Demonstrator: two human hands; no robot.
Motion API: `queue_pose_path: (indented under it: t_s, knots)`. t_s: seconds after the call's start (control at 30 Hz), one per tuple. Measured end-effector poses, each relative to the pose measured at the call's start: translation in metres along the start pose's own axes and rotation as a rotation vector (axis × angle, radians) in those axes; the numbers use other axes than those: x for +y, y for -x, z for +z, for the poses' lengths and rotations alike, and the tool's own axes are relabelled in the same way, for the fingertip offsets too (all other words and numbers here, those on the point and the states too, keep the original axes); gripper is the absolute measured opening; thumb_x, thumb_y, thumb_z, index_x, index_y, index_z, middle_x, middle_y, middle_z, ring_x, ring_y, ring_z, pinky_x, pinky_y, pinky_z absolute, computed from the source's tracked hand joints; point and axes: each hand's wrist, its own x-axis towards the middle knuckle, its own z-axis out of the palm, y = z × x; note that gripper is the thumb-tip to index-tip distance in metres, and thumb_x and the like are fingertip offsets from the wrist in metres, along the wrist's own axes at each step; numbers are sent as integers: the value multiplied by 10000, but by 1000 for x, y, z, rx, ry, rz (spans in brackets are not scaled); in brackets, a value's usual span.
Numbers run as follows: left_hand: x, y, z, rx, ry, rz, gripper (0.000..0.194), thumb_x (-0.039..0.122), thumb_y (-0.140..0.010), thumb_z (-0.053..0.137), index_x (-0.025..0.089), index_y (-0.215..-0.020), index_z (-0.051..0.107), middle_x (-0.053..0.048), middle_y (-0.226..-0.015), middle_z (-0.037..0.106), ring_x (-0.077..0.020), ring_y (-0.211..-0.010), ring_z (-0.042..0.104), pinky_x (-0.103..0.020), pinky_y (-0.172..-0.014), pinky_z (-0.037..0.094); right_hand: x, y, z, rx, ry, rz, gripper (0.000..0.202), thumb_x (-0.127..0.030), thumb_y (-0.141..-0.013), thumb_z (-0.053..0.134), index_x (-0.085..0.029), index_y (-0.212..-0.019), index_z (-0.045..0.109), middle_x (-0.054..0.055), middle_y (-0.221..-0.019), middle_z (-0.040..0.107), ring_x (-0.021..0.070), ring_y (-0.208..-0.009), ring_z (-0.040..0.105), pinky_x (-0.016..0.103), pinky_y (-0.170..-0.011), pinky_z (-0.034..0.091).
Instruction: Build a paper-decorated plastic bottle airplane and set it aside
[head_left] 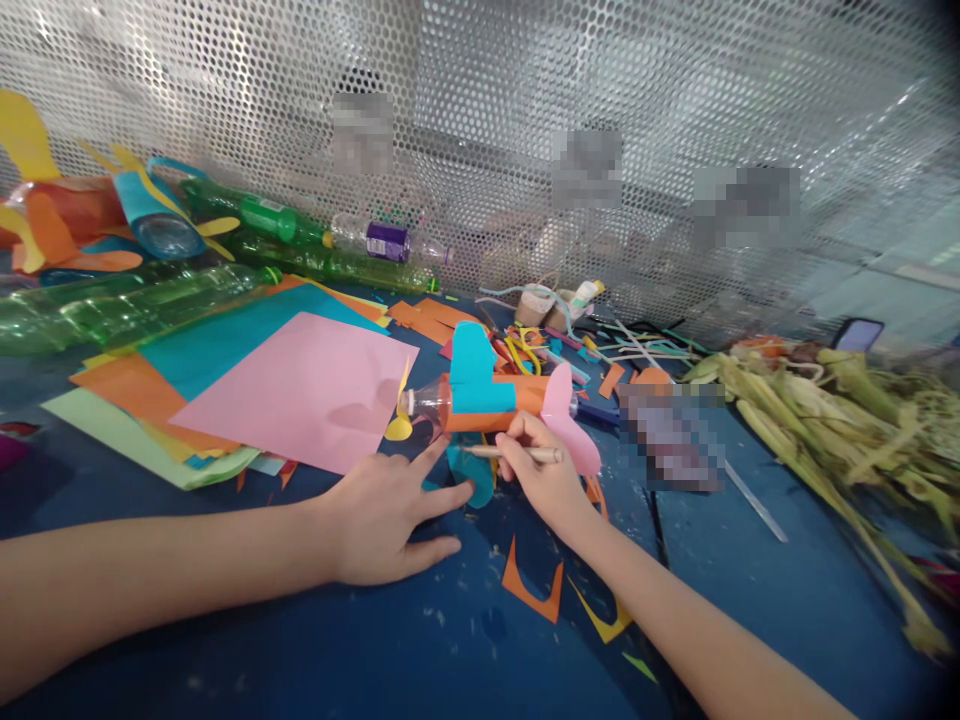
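Observation:
A clear bottle wrapped in orange paper (491, 415) lies on its side on the blue table. It bears a blue paper wing (472, 360), a pink paper tail (566, 430) and a small yellow propeller (400, 427) at its neck. Below the bottle, a blue paper piece (480, 490) rests under the fingertips of my left hand (397, 510), whose fingers are spread. My right hand (544, 470) grips a light-coloured pen (536, 454), its tip over that blue paper.
Stacked coloured paper (300, 390) lies left, green bottles (112, 305) behind it. Scissors (521, 355), straws and scraps lie behind the wrapped bottle. Orange offcuts (534, 590) are in front. Dry husks (832, 430) and a phone (859, 335) are at the right, before a perforated metal screen (480, 110).

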Motion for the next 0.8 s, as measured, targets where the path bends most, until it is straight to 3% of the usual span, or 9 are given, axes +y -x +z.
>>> queue_pose_path:
  t_s: [0.8]
  knots:
    - [0,1,-1,5,7,4,515,557,-878,304,345,-1342,373,-188,-1436,271,-279,-807,638,-443,-678,493,-2,0,1,14,3,9,230,-310,-867,478,-220,-677,384,-66,-495,476,105,-468,458,233,-513,370]
